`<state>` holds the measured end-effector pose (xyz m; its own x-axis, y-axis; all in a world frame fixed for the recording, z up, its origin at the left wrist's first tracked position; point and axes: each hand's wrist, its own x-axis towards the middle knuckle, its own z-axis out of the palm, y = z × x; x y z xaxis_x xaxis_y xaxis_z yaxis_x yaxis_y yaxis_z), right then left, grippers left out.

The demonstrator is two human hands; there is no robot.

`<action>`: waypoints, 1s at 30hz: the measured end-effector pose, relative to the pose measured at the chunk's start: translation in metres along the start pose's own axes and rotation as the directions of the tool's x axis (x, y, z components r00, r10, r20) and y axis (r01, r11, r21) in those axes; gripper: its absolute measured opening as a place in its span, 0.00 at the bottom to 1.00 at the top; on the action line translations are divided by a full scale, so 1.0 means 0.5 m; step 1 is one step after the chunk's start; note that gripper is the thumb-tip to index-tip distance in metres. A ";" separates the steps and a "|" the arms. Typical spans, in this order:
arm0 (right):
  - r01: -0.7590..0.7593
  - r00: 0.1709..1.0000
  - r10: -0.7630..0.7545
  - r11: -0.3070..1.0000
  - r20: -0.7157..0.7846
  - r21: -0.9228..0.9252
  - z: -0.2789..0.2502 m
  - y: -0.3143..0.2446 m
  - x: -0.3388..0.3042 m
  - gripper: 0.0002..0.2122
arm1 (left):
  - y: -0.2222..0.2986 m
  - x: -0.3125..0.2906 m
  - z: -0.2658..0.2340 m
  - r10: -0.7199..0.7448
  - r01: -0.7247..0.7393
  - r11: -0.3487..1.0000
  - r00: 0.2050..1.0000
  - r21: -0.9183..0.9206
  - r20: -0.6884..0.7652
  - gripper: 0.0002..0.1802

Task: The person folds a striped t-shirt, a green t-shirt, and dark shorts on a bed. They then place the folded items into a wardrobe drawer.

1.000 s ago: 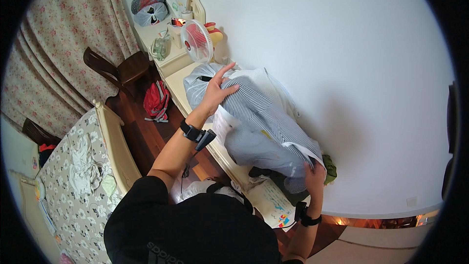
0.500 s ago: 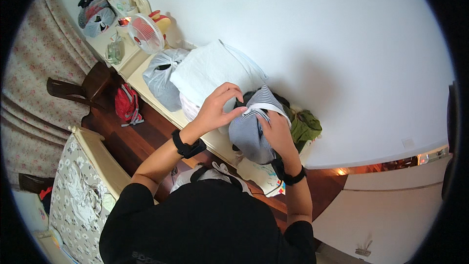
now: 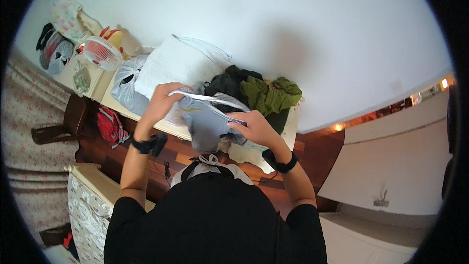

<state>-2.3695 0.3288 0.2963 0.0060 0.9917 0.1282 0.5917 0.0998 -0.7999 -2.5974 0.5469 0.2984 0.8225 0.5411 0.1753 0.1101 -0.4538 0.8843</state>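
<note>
Garment: a blue-grey striped shirt (image 3: 207,120), partly folded, held up in front of the person's chest, above the near edge of the table (image 3: 293,127). Its lower part hangs down in a rounded bunch.
Left hand (image 3: 159,101): fingers curled shut over the shirt's upper left edge, pinching the cloth; a black wrist strap (image 3: 146,143) sits on this forearm.
Right hand (image 3: 251,127): closed on the shirt's right side, fingers pressed flat over a fold, thumb side toward the middle; a black wristband (image 3: 278,161) on the wrist.
Span between hands: a pale edge of the shirt runs taut from left hand to right hand.
Behind the shirt: a dark garment (image 3: 229,80) and a green garment (image 3: 268,95) heaped together on the table, touching each other.
Left of heap: a white pillow (image 3: 178,63), and beside it a grey plastic bag (image 3: 126,83), both on the table against the white wall (image 3: 293,19).
Far left: a small white fan (image 3: 101,54) on a cream cabinet (image 3: 97,80), with a yellow and red thing just behind it.
Floor level: a red backpack (image 3: 110,124) beside a brown chair (image 3: 63,124), on dark wood flooring.
Lower left: bedding with a floral print (image 3: 85,215).
</note>
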 end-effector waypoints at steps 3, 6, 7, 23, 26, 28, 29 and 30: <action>-0.109 0.991 0.131 0.897 -0.021 0.429 0.002 0.079 -0.024 0.14 | -0.006 -0.045 -0.033 -0.196 0.194 0.973 0.981 -0.126 0.000 0.18; 0.034 0.901 0.328 0.601 -0.285 0.799 0.016 0.200 -0.023 0.14 | 0.003 -0.083 -0.043 -0.288 0.248 0.945 0.940 -0.213 -0.183 0.22; -0.097 0.817 0.480 0.660 -0.319 0.745 0.008 0.253 -0.017 0.13 | 0.008 -0.088 -0.043 -0.375 0.309 0.913 0.892 -0.265 -0.252 0.23; 0.069 0.981 -0.033 0.980 -0.191 0.185 0.146 0.149 0.137 0.24 | 0.091 -0.112 -0.079 0.052 -0.118 0.987 0.873 -0.107 -0.485 0.05; 0.261 0.965 -0.252 0.950 -0.074 0.169 0.189 0.037 0.177 0.31 | 0.104 -0.127 -0.095 0.085 -0.166 0.979 0.860 -0.118 -0.503 0.06; 0.159 0.987 -0.155 0.945 -0.038 0.285 0.210 0.002 0.207 0.25 | 0.111 -0.145 -0.110 0.087 -0.159 0.982 0.861 -0.101 -0.502 0.06; 0.118 0.992 -0.128 0.921 0.001 0.370 0.214 -0.009 0.218 0.21 | 0.114 -0.162 -0.117 0.059 -0.134 0.985 0.851 -0.106 -0.522 0.06; 0.037 0.996 -0.067 0.897 0.053 0.440 0.211 -0.016 0.227 0.16 | 0.115 -0.177 -0.126 0.075 -0.136 0.988 0.831 -0.071 -0.551 0.06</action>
<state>-2.4586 0.4491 0.2553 -0.0761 0.9857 0.1503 0.1770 0.1617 -0.9708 -2.6990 0.5178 0.3611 0.3841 0.8059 0.4506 -0.0426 -0.4720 0.8805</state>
